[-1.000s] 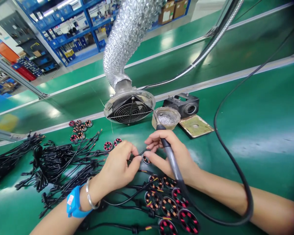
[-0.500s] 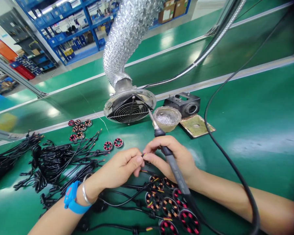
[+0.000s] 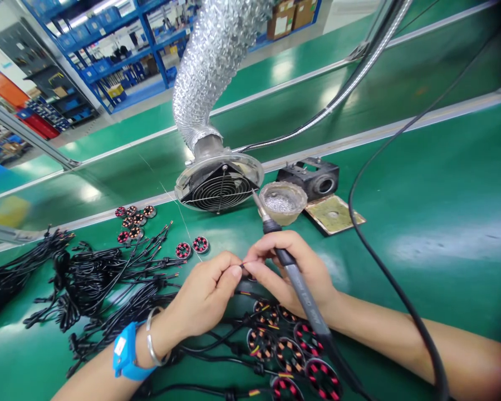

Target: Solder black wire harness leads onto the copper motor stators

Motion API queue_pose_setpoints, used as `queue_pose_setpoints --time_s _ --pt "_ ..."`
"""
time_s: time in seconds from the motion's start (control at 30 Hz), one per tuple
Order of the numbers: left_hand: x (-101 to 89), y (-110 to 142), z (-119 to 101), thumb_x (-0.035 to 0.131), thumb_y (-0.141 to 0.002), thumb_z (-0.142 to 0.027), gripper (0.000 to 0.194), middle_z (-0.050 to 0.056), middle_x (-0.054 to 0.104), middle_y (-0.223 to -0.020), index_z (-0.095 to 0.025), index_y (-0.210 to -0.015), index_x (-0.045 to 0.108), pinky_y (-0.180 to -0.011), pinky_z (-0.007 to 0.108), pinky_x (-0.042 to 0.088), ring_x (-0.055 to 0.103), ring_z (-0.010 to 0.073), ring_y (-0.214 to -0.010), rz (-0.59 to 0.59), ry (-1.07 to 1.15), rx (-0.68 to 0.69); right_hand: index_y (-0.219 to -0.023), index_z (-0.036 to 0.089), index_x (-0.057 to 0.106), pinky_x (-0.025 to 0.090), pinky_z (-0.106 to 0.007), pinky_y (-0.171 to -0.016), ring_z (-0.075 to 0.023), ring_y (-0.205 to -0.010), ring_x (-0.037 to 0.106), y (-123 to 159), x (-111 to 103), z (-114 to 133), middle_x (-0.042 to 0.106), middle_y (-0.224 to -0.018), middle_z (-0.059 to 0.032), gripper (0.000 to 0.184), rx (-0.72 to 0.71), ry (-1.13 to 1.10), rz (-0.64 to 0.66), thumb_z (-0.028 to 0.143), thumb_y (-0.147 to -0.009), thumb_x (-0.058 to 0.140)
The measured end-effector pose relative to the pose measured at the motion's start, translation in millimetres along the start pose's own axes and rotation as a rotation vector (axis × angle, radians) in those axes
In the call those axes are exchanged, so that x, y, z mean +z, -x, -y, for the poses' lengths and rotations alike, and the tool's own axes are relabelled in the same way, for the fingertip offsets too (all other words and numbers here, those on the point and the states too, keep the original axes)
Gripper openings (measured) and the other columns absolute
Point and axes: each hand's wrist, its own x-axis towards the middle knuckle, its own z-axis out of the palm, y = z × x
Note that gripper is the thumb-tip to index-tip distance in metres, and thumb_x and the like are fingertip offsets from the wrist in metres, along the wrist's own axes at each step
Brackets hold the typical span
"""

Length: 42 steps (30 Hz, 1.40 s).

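Left grip: I am pinching the left grip (image 3: pixel 206 292) closed, thumb against forefinger, with a small dark lead (image 3: pixel 241 267) at its tips.
Right grip: I am bringing the right grip's (image 3: pixel 304 273) thumb and finger together at the same lead, while one finger is crossing over the soldering iron (image 3: pixel 303 295) and holding it against the hand.
Lead: it is sitting right between the two grips, touching both sets of fingertips; they are hiding most of it.
Iron tip: it is pointing away beyond the right grip, near the solder pot (image 3: pixel 290 217), and the iron's cord (image 3: pixel 384 267) is looping down to the right of that grip.
Wound rings: a group of copper and red rings (image 3: pixel 289 354) is lying below the right grip, on the near side; a red pair (image 3: pixel 200 245) is lying just beyond the left grip.
Cables: black bundles (image 3: pixel 92 270) are spreading over the counter (image 3: pixel 442 234) to the left of the left grip.
Beyond both grips: the fan hood (image 3: pixel 221 192) is hanging ahead, with the sponge tray (image 3: pixel 334 214) lying farther right, past the pot.
Wrist: behind the left grip I am wearing a blue band (image 3: pixel 127 351).
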Motion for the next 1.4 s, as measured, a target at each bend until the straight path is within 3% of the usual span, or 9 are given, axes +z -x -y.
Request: queue_pose_setpoints --time_s 0.1,0.2,0.27,0.47,0.67,0.87,1.07,1.23,1.4 --pt "2.4 0.9 2.4 0.038 -0.1 -0.04 0.028 -0.004 0.046 -0.069 -0.019 -0.087 0.051 -0.063 0.024 0.034 0.042 0.0112 -0.065 -0.102 0.027 -0.033 -0.102 0.023 0.05 0.053 -0.022 -0.062 -0.0116 -0.068 0.062 3.8 1.0 -0.7 0.061 -0.082 0.0014 0.022 -0.008 0.022 -0.02 0.012 -0.087 0.063" --pt "2.6 1.4 4.5 0.04 -0.099 -0.042 0.027 -0.005 0.045 -0.069 -0.019 -0.089 0.05 -0.062 0.024 0.034 0.041 0.0113 -0.064 -0.136 0.07 -0.046 -0.101 0.023 0.049 0.053 -0.023 -0.061 -0.012 -0.067 0.061 6.5 1.7 -0.3 0.06 -0.081 0.0013 0.021 -0.026 0.041 0.061 0.011 -0.087 0.059" --pt "2.2 1.8 4.1 0.039 -0.099 -0.042 0.026 -0.005 0.045 -0.069 -0.02 -0.09 0.049 -0.062 0.024 0.034 0.041 0.0114 -0.064 -0.117 0.06 -0.05 -0.103 0.023 0.048 0.054 -0.024 -0.063 -0.0119 -0.068 0.061 7.0 2.0 -0.6 0.06 -0.083 0.0008 0.025 0.001 0.039 0.102 0.011 -0.085 0.059" --pt "3.4 1.1 1.4 0.036 -0.1 -0.039 0.023 -0.004 0.047 -0.073 -0.021 -0.091 0.046 -0.064 0.026 0.032 0.042 0.0123 -0.069 -0.003 0.022 -0.111 -0.11 0.023 0.047 0.057 -0.023 -0.067 -0.0116 -0.072 0.063 7.3 3.8 -4.2 0.062 -0.087 0.0 0.031 0.069 -0.023 0.05 0.01 -0.085 0.061" --pt "4.9 -1.5 2.2 0.034 -0.099 -0.051 0.034 -0.004 0.045 -0.078 -0.021 -0.086 0.043 -0.067 0.027 0.032 0.039 0.0131 -0.073 -0.001 0.084 -0.131 -0.1 0.023 0.052 0.054 -0.02 -0.062 -0.0102 -0.066 0.062 7.4 4.3 1.1 0.062 -0.082 0.002 0.022 -0.036 0.089 0.049 0.009 -0.084 0.059" --pt "6.7 0.1 3.8 0.032 -0.099 -0.052 0.035 -0.003 0.041 -0.076 -0.021 -0.086 0.041 -0.066 0.027 0.032 0.036 0.0133 -0.072 -0.03 0.071 -0.135 -0.103 0.023 0.049 0.055 -0.022 -0.062 -0.0115 -0.067 0.063 8.6 5.6 -1.2 0.062 -0.082 0.0013 0.024 0.033 0.043 0.013 0.011 -0.086 0.061" --pt "8.2 -3.5 8.8 0.035 -0.098 -0.053 0.036 -0.003 0.039 -0.075 -0.02 -0.087 0.045 -0.064 0.025 0.032 0.035 0.0127 -0.07 -0.002 0.19 -0.117 -0.098 0.023 0.049 0.054 -0.022 -0.06 -0.0115 -0.064 0.062 9.5 5.9 -1.4 0.062 -0.079 0.0017 0.021 -0.061 0.107 0.004 0.01 -0.085 0.06" --pt "3.9 -7.2 8.1 0.035 -0.098 -0.045 0.031 -0.003 0.043 -0.076 -0.02 -0.084 0.045 -0.068 0.026 0.035 0.04 0.0137 -0.072 0.002 0.049 -0.11 -0.102 0.023 0.05 0.055 -0.023 -0.06 -0.0114 -0.064 0.061 8.4 4.1 -1.9 0.061 -0.083 0.0005 0.026 -0.056 0.125 0.042 0.011 -0.083 0.062" --pt "1.4 -4.9 4.2 0.033 -0.098 -0.034 0.022 -0.001 0.052 -0.079 -0.021 -0.084 0.042 -0.069 0.028 0.037 0.047 0.0153 -0.073 0.088 -0.156 -0.139 -0.111 0.025 0.051 0.056 -0.032 -0.074 -0.0174 -0.081 0.065 3.4 1.8 -0.1 0.068 -0.095 -0.0042 0.032 -0.267 0.159 0.162 0.006 -0.086 0.058"
